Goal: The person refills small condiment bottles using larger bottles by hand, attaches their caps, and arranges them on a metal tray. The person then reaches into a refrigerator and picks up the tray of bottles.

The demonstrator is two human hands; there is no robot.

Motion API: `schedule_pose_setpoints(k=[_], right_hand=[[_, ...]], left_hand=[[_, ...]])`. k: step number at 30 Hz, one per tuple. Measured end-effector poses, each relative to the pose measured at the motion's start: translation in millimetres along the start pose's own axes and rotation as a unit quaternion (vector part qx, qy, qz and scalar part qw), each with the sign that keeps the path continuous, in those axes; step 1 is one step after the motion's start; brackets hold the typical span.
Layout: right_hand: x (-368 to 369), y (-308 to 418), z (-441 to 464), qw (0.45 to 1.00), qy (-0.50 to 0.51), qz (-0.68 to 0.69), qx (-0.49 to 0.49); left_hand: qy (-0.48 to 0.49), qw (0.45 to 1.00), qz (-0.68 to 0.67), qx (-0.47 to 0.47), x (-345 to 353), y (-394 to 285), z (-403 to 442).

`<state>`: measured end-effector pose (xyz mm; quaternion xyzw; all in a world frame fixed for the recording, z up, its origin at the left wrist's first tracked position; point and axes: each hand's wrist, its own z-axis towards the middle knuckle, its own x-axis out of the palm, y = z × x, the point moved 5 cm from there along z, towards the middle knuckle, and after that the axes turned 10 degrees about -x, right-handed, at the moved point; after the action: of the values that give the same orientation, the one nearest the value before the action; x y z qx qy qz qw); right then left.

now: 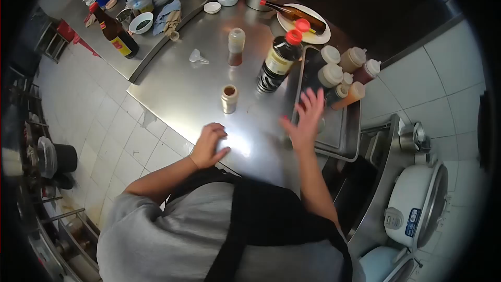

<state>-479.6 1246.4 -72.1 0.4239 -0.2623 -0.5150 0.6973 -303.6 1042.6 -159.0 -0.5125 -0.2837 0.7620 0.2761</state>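
The small uncapped bottle (229,104) was seen upright on the steel table (177,89), its long axis vertical, just beyond the left hand (210,144), which was nearer, half curled, with nothing visible inside. To the bottle's right, by the tray (336,138), the right hand (306,125) was spread wide; nothing was seen gripped.

A large dark bottle (276,65) stands on the worktop (180,86), an open small bottle (229,100) and a part-filled bottle (236,48) left of it, a metal tray (340,131) right. On its near side the left hand (209,145) curls loosely; the right hand (303,127) spreads its fingers (312,103).
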Motion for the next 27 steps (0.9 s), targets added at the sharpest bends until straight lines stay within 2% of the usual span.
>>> schedule_pose_setpoints(k=[1,2,3,5,7,8,11,12,17,21,22,23,27], right_hand=[[16,-24,22,1.000,0.002,-0.019,0.022],[28,-45,42,0.999,-0.016,-0.047,0.005],[38,-56,59,0.996,-0.031,-0.085,-0.027],[52,-89,79,0.992,-0.070,-0.052,-0.095],[61,-99,87,0.976,-0.085,-0.191,-0.065],[63,-102,88,0.973,-0.122,-0.178,-0.081],[72,-85,82,0.970,-0.159,-0.182,-0.011],[74,-77,77,0.967,-0.163,-0.189,-0.042],[73,-27,16,0.954,-0.116,-0.273,0.031],[73,11,-34,0.906,-0.028,-0.416,0.071],[74,18,-43,0.888,-0.017,-0.450,0.097],[74,21,-51,0.892,-0.015,-0.438,0.107],[82,36,-62,0.864,0.036,-0.492,0.094]], left_hand=[[-0.026,0.999,0.011,-0.020,-17,13,2],[-0.041,0.999,0.014,-0.024,-31,23,5],[-0.056,0.998,0.019,-0.029,-46,32,8],[-0.072,0.997,0.022,-0.031,-66,49,14],[-0.074,0.997,0.020,-0.028,-82,66,20],[-0.068,0.997,0.009,-0.023,-86,73,24],[-0.034,0.999,-0.037,-0.018,-85,90,41],[-0.017,0.999,-0.042,-0.020,-84,93,48],[0.038,0.994,-0.106,0.008,-56,91,90],[0.120,0.984,-0.130,0.030,-28,91,112],[0.109,0.984,-0.136,0.041,-25,92,114],[0.125,0.983,-0.126,0.039,-20,95,114],[0.151,0.982,-0.108,0.033,-14,101,113]])
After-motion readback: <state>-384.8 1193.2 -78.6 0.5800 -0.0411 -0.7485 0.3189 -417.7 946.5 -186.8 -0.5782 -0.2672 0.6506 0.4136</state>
